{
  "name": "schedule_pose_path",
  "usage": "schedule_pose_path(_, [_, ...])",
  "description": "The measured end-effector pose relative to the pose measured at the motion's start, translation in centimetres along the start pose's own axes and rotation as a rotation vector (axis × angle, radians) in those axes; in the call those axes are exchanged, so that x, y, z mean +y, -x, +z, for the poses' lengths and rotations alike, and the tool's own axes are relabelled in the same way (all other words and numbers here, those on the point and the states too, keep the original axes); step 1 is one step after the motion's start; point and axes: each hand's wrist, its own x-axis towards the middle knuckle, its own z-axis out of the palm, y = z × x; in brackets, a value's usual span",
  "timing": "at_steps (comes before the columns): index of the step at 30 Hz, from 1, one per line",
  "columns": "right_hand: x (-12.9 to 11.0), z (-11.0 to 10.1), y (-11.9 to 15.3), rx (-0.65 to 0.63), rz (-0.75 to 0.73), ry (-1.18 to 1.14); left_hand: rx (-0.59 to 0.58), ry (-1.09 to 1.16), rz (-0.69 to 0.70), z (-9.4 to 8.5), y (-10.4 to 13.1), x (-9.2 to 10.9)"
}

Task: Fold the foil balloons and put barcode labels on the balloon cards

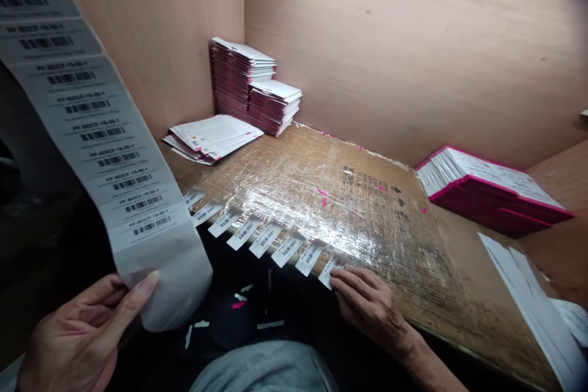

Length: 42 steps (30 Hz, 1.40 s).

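My left hand [92, 324] pinches a long strip of barcode labels [117, 159] near its lower end, where the backing paper is bare and curls under. The strip runs up past the top left of the view. My right hand [367, 303] is at the front edge of the work surface, fingertips on the last barcode sticker [331, 271] at the right end of a row. Several more stickers [264, 239] hang slantwise over that edge, each stuck by its upper end. Whether the right fingers grip the sticker or press it down, I cannot tell.
Taped cardboard [298, 177] covers the work surface. White and pink packets stand in stacks [232, 82] in the back corner, with loose packets [215, 135] before them. A pink-edged pile [487, 196] lies at right, near white paper strips [519, 294]. Wooden panels [390, 43] enclose the back.
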Motion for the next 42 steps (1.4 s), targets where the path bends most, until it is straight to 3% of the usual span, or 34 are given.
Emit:
schedule_pose_path(4, [-2.8, 0.7, -2.4, 0.093, 0.119, -0.218, -0.172, 0.174, -0.116, 0.0, 0.8, -0.1])
schedule_pose_path(9, [-10.2, 5.9, -12.3, -0.024, 0.413, -1.045, -0.375, 0.148, -0.105, 0.2, 2.8, 1.9])
schedule_pose_path(12, [-13.6, 8.7, -16.4, -0.083, 0.437, -1.349, -0.335, 0.176, -0.077, -0.3, 2.8, 3.2])
schedule_pose_path(14, [-14.4, 9.7, -17.5, -0.086, 0.433, -1.265, -0.260, 0.188, -0.055, -1.0, 2.4, 3.7])
schedule_pose_path(16, [-14.4, 9.8, -18.2, 0.011, 0.366, -0.975, -0.217, 0.186, -0.038, -1.6, 2.1, 3.9])
schedule_pose_path(18, [-14.2, 9.0, -19.3, 0.196, 0.185, -0.645, -0.218, 0.201, -0.035, -2.1, 1.9, 3.9])
schedule_pose_path(20, [-14.1, 7.8, -21.1, 0.297, -0.103, -0.459, -0.238, 0.223, -0.035, -2.4, 2.0, 3.9])
schedule_pose_path(22, [-14.2, 6.6, -23.2, 0.228, -0.369, -0.405, -0.240, 0.218, -0.017, -2.5, 2.2, 3.9])
schedule_pose_path(25, [-14.3, 5.5, -25.5, 0.048, -0.545, -0.350, -0.210, 0.172, 0.009, -2.7, 2.3, 3.8])
schedule_pose_path(30, [-14.3, 6.1, -25.9, -0.047, -0.633, -0.279, -0.243, 0.108, 0.004, -2.8, 2.4, 3.4])
schedule_pose_path(37, [-14.0, 8.2, -24.5, -0.040, -0.369, -0.373, -0.259, 0.096, -0.051, -2.3, 2.6, 3.9])
schedule_pose_path(42, [-13.2, 7.4, -24.6, -0.088, -0.453, -0.424, -0.251, 0.107, -0.056, -2.1, 2.8, 3.7])
